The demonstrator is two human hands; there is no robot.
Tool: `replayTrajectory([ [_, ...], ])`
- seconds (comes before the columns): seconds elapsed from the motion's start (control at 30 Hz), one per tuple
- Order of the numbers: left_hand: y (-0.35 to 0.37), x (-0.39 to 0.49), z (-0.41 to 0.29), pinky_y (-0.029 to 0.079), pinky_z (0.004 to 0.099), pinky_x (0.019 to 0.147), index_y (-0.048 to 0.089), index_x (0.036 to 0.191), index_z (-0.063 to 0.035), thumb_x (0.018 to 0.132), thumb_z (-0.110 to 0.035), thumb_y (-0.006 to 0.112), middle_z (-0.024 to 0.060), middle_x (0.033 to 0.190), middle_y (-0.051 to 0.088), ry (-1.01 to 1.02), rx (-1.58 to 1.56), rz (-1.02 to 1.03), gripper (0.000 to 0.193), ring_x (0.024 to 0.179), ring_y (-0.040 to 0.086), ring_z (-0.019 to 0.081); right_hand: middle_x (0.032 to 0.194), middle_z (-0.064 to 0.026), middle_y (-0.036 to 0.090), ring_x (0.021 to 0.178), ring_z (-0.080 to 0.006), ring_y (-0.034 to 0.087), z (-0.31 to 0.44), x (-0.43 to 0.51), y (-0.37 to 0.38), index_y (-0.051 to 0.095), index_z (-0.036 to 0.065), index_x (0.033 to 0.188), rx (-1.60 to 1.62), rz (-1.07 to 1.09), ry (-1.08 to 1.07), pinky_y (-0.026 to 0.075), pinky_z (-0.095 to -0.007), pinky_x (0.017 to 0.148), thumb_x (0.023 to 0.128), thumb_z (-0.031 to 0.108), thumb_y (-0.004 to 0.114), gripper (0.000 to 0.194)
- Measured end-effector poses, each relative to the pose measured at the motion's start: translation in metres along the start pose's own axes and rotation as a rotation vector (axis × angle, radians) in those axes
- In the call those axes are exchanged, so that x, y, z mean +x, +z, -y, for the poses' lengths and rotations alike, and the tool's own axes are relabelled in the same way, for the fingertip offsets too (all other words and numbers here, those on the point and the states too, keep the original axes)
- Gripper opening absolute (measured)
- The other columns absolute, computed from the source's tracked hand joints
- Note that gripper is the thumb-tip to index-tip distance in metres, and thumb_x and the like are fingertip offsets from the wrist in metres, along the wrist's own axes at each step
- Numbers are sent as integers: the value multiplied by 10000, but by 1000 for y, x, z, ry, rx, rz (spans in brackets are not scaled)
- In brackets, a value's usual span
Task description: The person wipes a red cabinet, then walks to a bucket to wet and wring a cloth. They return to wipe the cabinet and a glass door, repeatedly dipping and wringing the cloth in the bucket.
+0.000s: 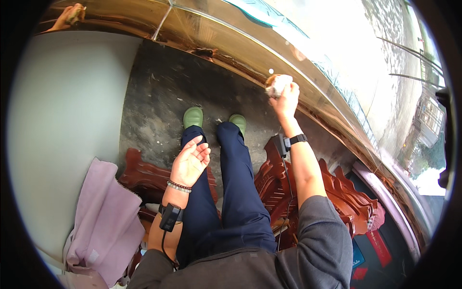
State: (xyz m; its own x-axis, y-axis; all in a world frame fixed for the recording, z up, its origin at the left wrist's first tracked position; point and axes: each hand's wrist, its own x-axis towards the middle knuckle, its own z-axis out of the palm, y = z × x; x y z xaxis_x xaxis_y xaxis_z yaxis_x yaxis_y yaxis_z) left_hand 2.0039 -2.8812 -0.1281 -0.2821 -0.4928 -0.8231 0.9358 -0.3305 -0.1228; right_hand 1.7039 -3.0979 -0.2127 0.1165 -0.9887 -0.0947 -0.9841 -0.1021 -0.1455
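My right hand [287,99] is closed around a crumpled pale cloth [278,86], which lies against or close to the lower part of a glossy brown wall panel [231,45]; the exact contact is hard to tell. My left hand [191,159] hangs in front of my legs, palm up, fingers loosely curled and apart, holding nothing. Above the panel a large window [335,39] shows bright ground outside. Black devices are strapped to both forearms, with cables running back along the arms.
Carved reddish wooden furniture [274,184] stands on both sides of my legs. A mauve cloth [108,224] hangs at the lower left, beside a pale, smooth panel [68,119]. My green shoes [193,117] are on the dark, stained floor [162,79].
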Motion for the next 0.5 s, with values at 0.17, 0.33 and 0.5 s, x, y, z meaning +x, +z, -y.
replayTrajectory([
  [0.17,5,-2,-9,508,345,863,543,1249,-64,959,-179,529,108,1067,640,21,-26,-2,312,977,621,226,1147,-186,509,978,-366,515,131,44,41,561,7,1094,105,-154,-136,475,-428,837,552,180,829,629],
  [0.33,11,-14,-25,512,350,878,532,1269,-55,962,-164,515,114,1081,634,80,-48,34,326,992,616,229,1147,-177,493,955,-353,516,263,97,58,502,-11,1207,238,-139,-209,479,-413,832,535,276,853,811],
  [0.5,5,-34,-47,511,357,863,508,1299,-59,974,-146,489,94,1080,637,135,-73,31,338,1002,608,215,1140,-165,494,1003,-353,519,315,143,60,517,12,1170,367,-158,-21,492,-412,849,587,264,849,717],
])
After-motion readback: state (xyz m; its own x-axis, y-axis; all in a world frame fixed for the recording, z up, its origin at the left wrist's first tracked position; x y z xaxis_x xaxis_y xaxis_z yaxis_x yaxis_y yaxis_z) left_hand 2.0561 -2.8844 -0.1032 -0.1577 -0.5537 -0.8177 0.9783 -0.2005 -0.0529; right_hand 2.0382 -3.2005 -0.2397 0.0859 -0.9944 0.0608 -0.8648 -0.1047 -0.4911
